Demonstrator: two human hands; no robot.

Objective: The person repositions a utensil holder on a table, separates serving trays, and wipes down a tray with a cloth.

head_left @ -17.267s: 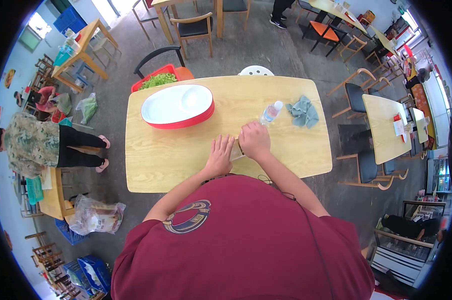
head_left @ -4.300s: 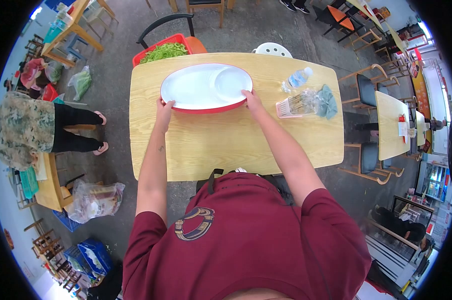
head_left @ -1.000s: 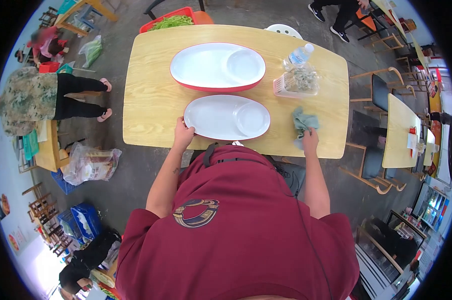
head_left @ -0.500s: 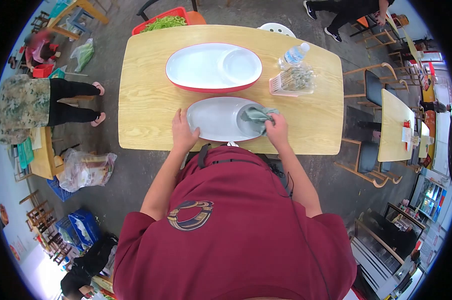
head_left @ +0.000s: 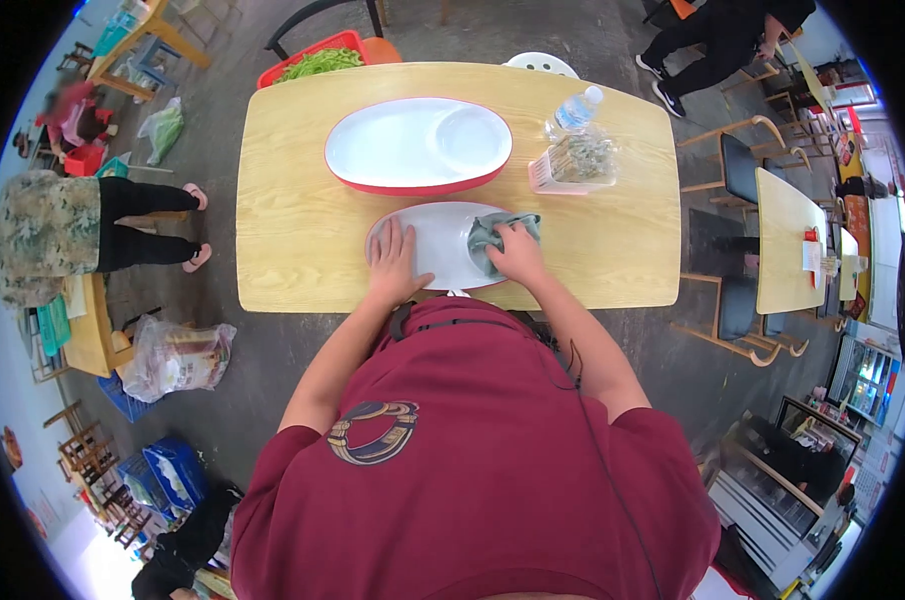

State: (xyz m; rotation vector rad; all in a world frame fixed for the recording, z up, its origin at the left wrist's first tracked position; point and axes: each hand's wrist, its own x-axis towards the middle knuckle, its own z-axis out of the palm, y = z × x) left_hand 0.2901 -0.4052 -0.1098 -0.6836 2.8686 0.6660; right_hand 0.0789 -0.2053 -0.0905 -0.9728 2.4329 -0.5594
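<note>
The right hand (head_left: 518,254) is curled over a grey-green cloth (head_left: 526,225), holding it in the round compartment of the white dish (head_left: 443,240). The left hand (head_left: 395,260) lies flat, fingers spread, on the dish's left end. The dish sits at the tabletop's (head_left: 613,260) near edge, centrally. A red-sided dish (head_left: 388,142) lies beyond it, toward the far edge. A basket (head_left: 571,180) and bottle (head_left: 574,111) stand toward the far right corner.

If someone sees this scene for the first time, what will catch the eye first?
Probably the red-sided white oval dish toward the far side of the wooden table. At the near side, the left hand lies spread on a second oval dish, and the right hand holds a grey-green cloth at its right end.
</note>
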